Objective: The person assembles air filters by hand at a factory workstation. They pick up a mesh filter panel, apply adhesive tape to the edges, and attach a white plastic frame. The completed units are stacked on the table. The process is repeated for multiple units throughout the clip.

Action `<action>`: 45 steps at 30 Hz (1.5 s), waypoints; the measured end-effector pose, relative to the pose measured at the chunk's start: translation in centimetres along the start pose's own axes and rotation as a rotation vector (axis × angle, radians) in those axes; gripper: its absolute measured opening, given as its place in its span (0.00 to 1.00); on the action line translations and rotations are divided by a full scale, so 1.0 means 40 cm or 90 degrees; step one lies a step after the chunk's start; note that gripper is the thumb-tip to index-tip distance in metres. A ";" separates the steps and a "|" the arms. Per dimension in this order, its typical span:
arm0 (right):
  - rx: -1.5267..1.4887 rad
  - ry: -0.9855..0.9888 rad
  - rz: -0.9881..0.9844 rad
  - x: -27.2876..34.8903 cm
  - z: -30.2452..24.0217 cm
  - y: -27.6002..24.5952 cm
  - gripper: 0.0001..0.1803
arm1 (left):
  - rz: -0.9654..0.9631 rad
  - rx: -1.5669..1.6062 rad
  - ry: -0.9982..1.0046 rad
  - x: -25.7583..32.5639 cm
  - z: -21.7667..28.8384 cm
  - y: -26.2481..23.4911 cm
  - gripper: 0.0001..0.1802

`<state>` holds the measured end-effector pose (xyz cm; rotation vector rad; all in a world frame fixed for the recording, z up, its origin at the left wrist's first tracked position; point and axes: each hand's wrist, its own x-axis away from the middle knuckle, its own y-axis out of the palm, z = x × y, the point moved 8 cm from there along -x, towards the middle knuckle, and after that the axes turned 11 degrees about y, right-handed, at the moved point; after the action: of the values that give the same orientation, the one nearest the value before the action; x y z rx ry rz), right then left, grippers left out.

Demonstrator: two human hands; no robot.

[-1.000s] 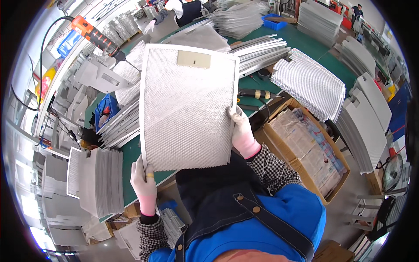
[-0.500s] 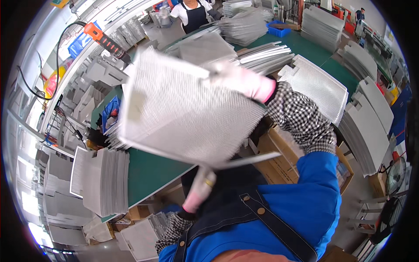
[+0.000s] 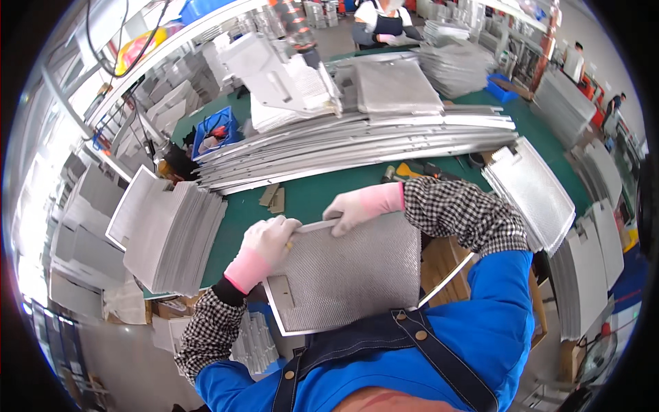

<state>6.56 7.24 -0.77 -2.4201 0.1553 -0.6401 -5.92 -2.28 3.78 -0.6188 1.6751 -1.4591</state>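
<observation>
A grey metal mesh panel [image 3: 357, 275] is held upright and tilted against my front, with a light frame along its left and lower edges. A small plain plate [image 3: 280, 292] sits in its lower left corner. My left hand [image 3: 264, 247], in a white and pink glove, is closed on the top edge near the left corner. Gloved the same way, my right hand [image 3: 360, 209] is closed around a thin pale frame strip [image 3: 318, 225] on that edge. Another white strip [image 3: 446, 280] juts out from the panel's lower right corner.
Long metal strips [image 3: 357, 152] lie stacked across the green table [image 3: 309, 180]. Mesh panel stacks stand left [image 3: 168, 233] and right [image 3: 532, 196]. A blue bin [image 3: 218, 130], small brown pieces [image 3: 274, 198] and hand tools [image 3: 412, 170] lie nearby. A cardboard box [image 3: 439, 264] is below; a co-worker [image 3: 384, 24] sits opposite.
The mesh panel has come down and swung round in front of my body. My right hand has moved down, and my left hand has risen from the lower edge to the top edge.
</observation>
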 end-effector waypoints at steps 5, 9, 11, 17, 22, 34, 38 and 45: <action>0.029 0.082 -0.031 0.018 0.078 -0.022 0.21 | 0.047 0.102 -0.037 0.052 -0.056 0.072 0.08; 0.077 0.071 -0.027 -0.037 0.023 -0.014 0.20 | 0.074 0.111 -0.015 0.035 -0.041 0.078 0.07; 0.107 0.025 0.005 -0.062 -0.010 -0.002 0.19 | 0.087 0.185 -0.030 0.022 -0.033 0.088 0.08; 0.095 0.011 0.004 -0.110 -0.050 0.046 0.18 | 0.057 0.423 -0.167 0.072 -0.079 0.129 0.11; 0.255 -0.122 0.105 -0.102 -0.094 0.082 0.15 | -0.130 0.673 -0.260 0.093 -0.075 0.130 0.14; 0.054 0.122 0.033 0.162 0.120 -0.024 0.22 | -0.060 0.176 -0.057 -0.043 0.008 0.057 0.11; -0.008 0.143 0.055 0.194 0.147 -0.021 0.22 | -0.010 0.204 -0.010 -0.106 0.035 0.059 0.10; -0.013 0.062 0.077 0.134 0.132 -0.018 0.19 | -0.069 0.339 -0.025 -0.189 0.069 0.125 0.14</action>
<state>13.77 9.32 -1.79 -2.3780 0.3477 -0.7045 1.25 3.23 0.85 -0.4378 1.1598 -1.8612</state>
